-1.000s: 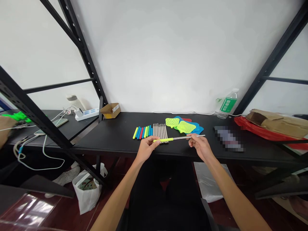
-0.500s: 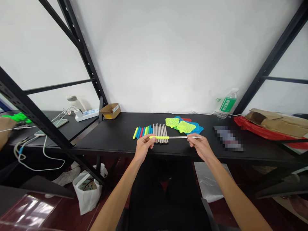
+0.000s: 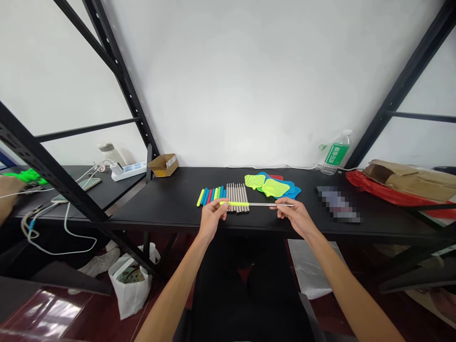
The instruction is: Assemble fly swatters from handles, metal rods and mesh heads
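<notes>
My left hand (image 3: 213, 217) pinches the left end of a yellow handle sleeve (image 3: 238, 204). This sleeve sits on a thin metal telescopic rod (image 3: 261, 204), held level above the table's front part. My right hand (image 3: 290, 213) is closed on the rod near its right end, whose tip sticks out past the fingers. Just behind my left hand lies a row of coloured handle sleeves (image 3: 210, 195) in yellow, blue, red and green. Beside them are several grey metal rods (image 3: 237, 194), partly covered by the held one. Mesh fly swatter heads (image 3: 276, 187) in yellow, blue and red overlap behind.
On the black table (image 3: 171, 199) stand a small cardboard box (image 3: 164, 165) and a water bottle (image 3: 337, 153). A blurred packet (image 3: 338, 204) and a red bag with cardboard (image 3: 399, 183) lie right. Another person's hand (image 3: 10, 194) is at the left table, near a power strip (image 3: 130, 171).
My right hand has shifted slightly left along the rod, and its fingertips reach further onto it. The yellow sleeve and my left hand have moved only a little left.
</notes>
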A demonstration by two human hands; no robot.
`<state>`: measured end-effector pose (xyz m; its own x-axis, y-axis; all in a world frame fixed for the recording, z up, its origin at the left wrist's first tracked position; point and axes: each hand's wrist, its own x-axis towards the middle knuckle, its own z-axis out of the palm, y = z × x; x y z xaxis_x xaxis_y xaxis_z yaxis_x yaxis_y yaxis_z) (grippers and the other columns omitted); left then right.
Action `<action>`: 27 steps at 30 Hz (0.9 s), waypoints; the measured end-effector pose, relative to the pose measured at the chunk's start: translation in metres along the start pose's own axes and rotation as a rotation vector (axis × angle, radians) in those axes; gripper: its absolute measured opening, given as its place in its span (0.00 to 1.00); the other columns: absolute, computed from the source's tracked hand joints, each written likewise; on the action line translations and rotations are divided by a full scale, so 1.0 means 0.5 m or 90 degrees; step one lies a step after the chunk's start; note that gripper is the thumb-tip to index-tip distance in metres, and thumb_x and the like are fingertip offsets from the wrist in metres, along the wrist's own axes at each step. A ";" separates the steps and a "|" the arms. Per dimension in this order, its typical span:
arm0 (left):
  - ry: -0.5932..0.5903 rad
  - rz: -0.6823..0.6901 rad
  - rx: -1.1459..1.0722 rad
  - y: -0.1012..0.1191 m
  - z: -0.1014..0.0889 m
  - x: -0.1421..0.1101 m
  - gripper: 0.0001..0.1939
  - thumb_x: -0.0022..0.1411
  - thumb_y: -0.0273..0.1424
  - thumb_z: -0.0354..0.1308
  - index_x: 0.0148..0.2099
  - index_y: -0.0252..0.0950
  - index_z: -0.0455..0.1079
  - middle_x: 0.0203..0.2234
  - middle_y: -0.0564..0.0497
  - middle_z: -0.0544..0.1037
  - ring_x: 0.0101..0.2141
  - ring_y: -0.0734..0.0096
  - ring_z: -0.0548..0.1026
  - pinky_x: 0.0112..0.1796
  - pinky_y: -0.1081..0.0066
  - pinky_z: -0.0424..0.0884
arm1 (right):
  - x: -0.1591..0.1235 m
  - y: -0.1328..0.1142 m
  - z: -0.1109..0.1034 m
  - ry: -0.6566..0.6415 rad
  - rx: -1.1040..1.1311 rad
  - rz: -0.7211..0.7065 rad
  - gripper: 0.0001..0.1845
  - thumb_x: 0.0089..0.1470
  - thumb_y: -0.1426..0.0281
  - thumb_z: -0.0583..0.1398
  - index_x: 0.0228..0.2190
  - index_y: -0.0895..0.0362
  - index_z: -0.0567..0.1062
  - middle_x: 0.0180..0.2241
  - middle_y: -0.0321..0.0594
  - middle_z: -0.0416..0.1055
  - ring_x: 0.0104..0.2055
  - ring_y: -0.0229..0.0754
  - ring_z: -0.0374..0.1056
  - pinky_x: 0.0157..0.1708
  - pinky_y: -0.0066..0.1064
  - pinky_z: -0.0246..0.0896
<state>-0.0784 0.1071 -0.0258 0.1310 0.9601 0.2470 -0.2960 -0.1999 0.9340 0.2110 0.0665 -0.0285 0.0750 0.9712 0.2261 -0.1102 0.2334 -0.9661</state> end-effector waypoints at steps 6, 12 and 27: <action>-0.004 -0.002 0.016 -0.004 -0.003 0.001 0.17 0.54 0.38 0.69 0.43 0.33 0.78 0.26 0.50 0.77 0.21 0.79 0.66 0.23 0.74 0.64 | -0.001 -0.003 0.005 -0.005 -0.036 -0.004 0.16 0.47 0.58 0.70 0.33 0.56 0.80 0.28 0.43 0.79 0.27 0.41 0.70 0.26 0.30 0.60; -0.014 0.008 0.012 -0.007 -0.005 0.002 0.16 0.55 0.38 0.68 0.43 0.33 0.79 0.26 0.50 0.77 0.21 0.79 0.66 0.24 0.75 0.64 | 0.000 0.002 0.002 -0.015 -0.054 0.000 0.15 0.50 0.57 0.69 0.33 0.56 0.81 0.29 0.45 0.80 0.28 0.40 0.69 0.27 0.31 0.59; -0.007 0.006 -0.012 -0.006 -0.002 0.001 0.14 0.55 0.36 0.69 0.42 0.33 0.79 0.25 0.51 0.76 0.21 0.79 0.65 0.23 0.75 0.63 | 0.003 0.007 0.002 0.003 -0.011 0.003 0.18 0.49 0.60 0.70 0.39 0.56 0.78 0.33 0.44 0.80 0.24 0.36 0.62 0.25 0.31 0.54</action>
<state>-0.0786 0.1084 -0.0285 0.1379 0.9561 0.2586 -0.3151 -0.2052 0.9266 0.2097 0.0689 -0.0314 0.0786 0.9720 0.2213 -0.0927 0.2282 -0.9692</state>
